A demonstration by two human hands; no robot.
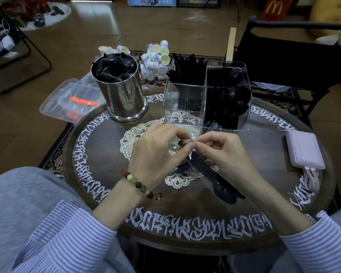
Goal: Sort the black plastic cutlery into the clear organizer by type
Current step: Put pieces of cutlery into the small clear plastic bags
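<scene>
Over the lace doily, my left hand (156, 150) and my right hand (219, 152) both pinch the top of a clear plastic wrapper holding black cutlery (215, 178), whose spoon end points toward me. Beyond them stands the clear organizer (183, 107): black forks fill its back left compartment, black spoons (232, 103) fill the right one, and the front left compartment holds nothing. A steel canister (124, 95) at the left is full of wrapped black cutlery packets.
A pink power bank (305, 150) with a cable lies at the table's right edge. A clear lidded box (71, 99) sits off the table's left. Small paper cups (156, 62) are piled behind the canister. A black chair stands at the back right.
</scene>
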